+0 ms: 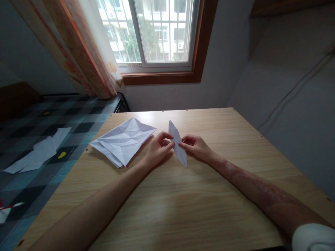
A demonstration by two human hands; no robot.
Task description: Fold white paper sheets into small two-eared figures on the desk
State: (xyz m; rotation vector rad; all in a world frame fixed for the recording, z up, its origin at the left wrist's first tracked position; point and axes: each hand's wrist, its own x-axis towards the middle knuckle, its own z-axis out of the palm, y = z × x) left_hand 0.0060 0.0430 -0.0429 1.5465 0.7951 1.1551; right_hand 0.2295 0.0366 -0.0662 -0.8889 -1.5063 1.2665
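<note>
A narrow, diamond-shaped folded white paper stands on edge above the wooden table. My left hand pinches its left side with thumb and fingers closed on it. My right hand pinches its right side the same way. Both forearms stretch out over the tabletop towards the paper.
A stack of creased white paper sheets lies on the table just left of my left hand. A bed with a checked cover and loose white sheets sits to the left. A curtained window is behind, a wall to the right.
</note>
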